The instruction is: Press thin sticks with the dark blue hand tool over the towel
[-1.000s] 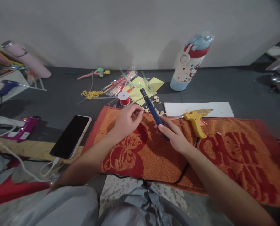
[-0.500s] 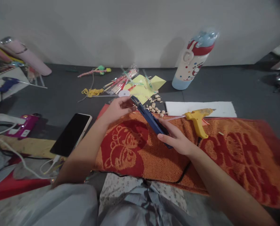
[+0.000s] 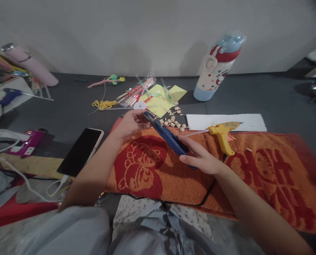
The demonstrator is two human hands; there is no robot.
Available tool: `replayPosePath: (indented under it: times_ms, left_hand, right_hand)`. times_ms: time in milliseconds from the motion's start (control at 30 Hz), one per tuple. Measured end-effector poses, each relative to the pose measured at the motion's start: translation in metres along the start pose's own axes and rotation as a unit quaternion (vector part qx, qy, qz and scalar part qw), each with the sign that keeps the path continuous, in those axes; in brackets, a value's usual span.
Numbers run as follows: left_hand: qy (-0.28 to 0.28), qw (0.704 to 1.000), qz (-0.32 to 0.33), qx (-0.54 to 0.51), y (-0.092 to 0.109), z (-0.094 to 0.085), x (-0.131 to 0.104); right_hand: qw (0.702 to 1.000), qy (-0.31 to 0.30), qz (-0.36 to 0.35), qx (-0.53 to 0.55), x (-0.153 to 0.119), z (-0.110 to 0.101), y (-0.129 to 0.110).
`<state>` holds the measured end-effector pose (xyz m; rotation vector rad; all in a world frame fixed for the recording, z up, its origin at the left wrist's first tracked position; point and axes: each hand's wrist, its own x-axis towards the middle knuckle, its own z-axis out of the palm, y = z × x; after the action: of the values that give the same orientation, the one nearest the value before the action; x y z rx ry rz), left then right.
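Observation:
A dark blue phone (image 3: 168,137) is held tilted over the orange towel, its narrow edge facing me. My right hand (image 3: 200,156) grips the lower end, thumb on one side and fingers on the other. At the upper end, the fingers and thumb of my left hand (image 3: 133,124) close around the phone's corner; part of that contact is hidden. The orange-and-red towel (image 3: 184,180) lies beneath both hands. Just right of my right hand, a yellow glue gun (image 3: 223,136) with a glue stick in its back rests on the towel's edge and a white strip (image 3: 200,122).
Small wooden pieces (image 3: 172,123) lie behind the phone, near yellow paper (image 3: 160,101) and wrapped sticks (image 3: 136,92). A white bottle (image 3: 213,74) stands at the back. On the left are a black-screened phone (image 3: 79,152) on a cable, a purple power strip (image 3: 25,143) and a blue glue gun (image 3: 10,96).
The blue phone has tipped slightly, showing more of its side, and its upper end has shifted a little left. Both hands keep hold of it.

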<state>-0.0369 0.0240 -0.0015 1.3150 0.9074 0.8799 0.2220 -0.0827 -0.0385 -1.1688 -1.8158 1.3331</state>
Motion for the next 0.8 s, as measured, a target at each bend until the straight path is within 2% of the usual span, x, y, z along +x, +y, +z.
replayPosePath:
  times_ms: [233,267,333,367,433,500,567,667,800]
  left_hand:
    - [-0.007,0.998,0.032,0.051,-0.008,-0.002,0.001]
    - [0.002,0.996,0.043,0.077,-0.009,-0.001,0.001]
    - [0.054,0.984,0.077,0.152,-0.01,0.003,0.0]
    - [0.092,0.97,0.104,0.202,-0.011,0.005,-0.001]
    - [0.158,0.923,0.177,0.303,-0.013,0.009,-0.004]
    - [0.176,0.871,0.247,0.387,-0.015,0.011,-0.006]
    - [0.17,0.833,0.292,0.437,-0.016,0.011,-0.009]
    - [0.158,0.806,0.31,0.479,-0.016,0.009,-0.011]
    - [0.129,0.797,0.317,0.497,-0.013,0.009,-0.013]
  right_hand:
    - [1.0,0.019,-0.016,0.01,0.003,0.002,0.0]
    - [0.999,0.029,-0.028,0.007,0.004,0.003,-0.002]
    - [0.998,0.052,-0.047,-0.006,0.005,0.004,-0.005]
    - [0.997,0.061,-0.052,-0.014,0.006,0.005,-0.007]
    - [0.995,0.073,-0.059,-0.028,0.006,0.005,-0.008]
    - [0.995,0.076,-0.063,-0.035,0.007,0.005,-0.009]
    - [0.994,0.075,-0.066,-0.036,0.007,0.005,-0.009]
    - [0.994,0.072,-0.072,-0.034,0.007,0.005,-0.009]
    - [0.994,0.064,-0.081,-0.029,0.007,0.003,-0.009]
